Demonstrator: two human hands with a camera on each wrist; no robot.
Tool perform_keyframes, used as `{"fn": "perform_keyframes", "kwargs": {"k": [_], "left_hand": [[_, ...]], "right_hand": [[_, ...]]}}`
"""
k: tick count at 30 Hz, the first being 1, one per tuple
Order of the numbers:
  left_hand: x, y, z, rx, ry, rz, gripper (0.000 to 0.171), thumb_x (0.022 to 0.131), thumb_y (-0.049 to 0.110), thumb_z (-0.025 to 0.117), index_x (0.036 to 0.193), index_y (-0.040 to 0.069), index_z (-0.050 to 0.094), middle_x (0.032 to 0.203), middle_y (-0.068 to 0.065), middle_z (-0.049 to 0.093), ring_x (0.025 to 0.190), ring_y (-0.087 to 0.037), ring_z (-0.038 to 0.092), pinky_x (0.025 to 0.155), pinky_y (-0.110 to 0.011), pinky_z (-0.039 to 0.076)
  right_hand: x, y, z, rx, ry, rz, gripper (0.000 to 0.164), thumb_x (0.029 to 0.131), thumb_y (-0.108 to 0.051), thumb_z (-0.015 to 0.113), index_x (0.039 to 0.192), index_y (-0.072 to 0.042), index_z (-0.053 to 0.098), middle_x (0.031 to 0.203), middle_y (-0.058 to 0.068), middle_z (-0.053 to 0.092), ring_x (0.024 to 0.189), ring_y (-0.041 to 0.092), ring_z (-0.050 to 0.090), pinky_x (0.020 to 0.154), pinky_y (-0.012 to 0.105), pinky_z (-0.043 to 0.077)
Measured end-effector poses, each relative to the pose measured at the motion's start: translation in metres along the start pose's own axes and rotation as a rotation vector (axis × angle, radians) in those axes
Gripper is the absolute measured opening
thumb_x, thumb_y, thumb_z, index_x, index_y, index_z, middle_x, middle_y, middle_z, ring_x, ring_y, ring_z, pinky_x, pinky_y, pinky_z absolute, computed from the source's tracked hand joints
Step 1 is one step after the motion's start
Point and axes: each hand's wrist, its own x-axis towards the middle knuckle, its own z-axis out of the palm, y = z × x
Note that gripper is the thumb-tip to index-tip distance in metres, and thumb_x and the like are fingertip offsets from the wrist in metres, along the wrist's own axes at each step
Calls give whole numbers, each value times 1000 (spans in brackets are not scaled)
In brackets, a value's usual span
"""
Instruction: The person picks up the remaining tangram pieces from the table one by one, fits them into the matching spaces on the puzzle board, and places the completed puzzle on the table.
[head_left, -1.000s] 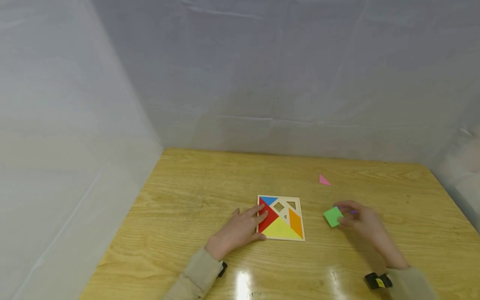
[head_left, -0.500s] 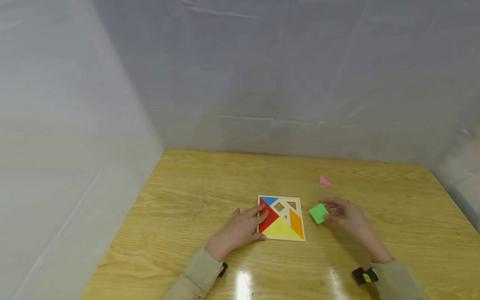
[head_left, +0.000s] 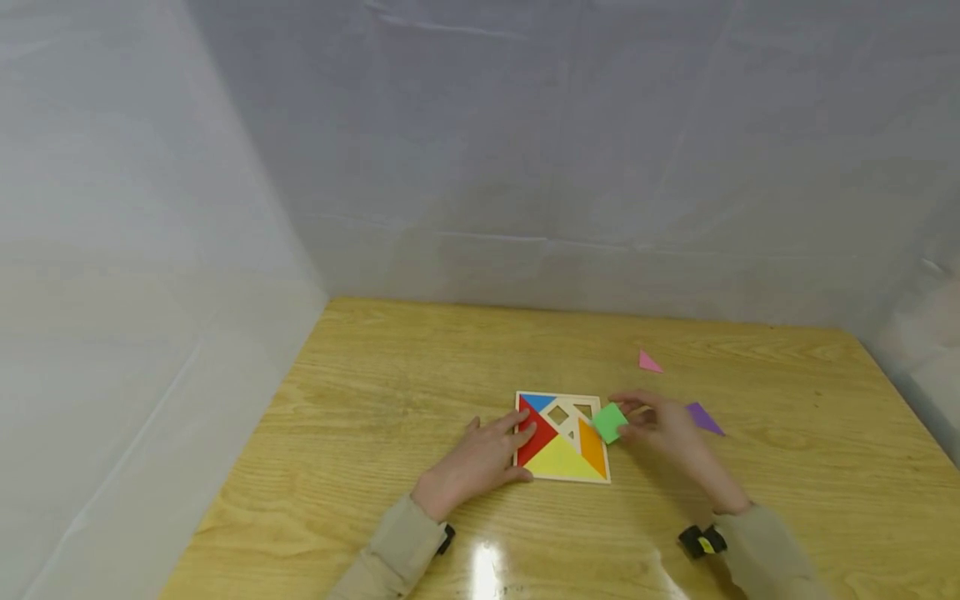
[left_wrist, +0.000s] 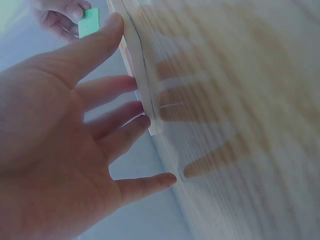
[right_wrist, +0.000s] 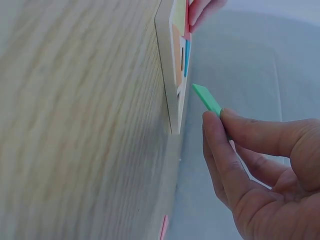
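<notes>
A square wooden tangram board lies on the table, with blue, red, yellow and orange pieces set in it. Its upper right part shows bare recesses, one of them square. My left hand rests on the board's left side, fingers spread and nearly straight over the red piece. Thumb and fingers of my right hand pinch a green square piece by its edge. The green square is tilted and raised above the board in the right wrist view, overlapping its right edge in the head view.
A pink triangle lies on the table behind the right hand. To that hand's right is a purple triangle. The wooden table meets pale sheeting at the back and sides.
My right hand has carried the green square leftward from beside the board to its right edge. The purple triangle has come into full view behind it. The left hand stays put.
</notes>
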Motion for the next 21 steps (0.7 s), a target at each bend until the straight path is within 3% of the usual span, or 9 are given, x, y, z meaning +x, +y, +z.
{"fn": "perform_keyframes", "kwargs": {"k": [9,21], "left_hand": [[-1,2,-1,-5,-4,-7,69,95,46,67,151,11,49,161,-10,38,148,-24,38,111,-65,36],[-1,2,-1,4,-1,-4,68,95,46,67,151,11,50,161,-11,38,147,-25,38,110,-65,37]], "right_hand": [[17,-6,8,-9,-51,21,41,86,4,75,126,0,67,108,16,69,92,30,71,73,31,59],[39,-16,24,-38,-103,1,38,88,4,74,125,0,68,103,14,70,88,27,71,73,35,59]]}}
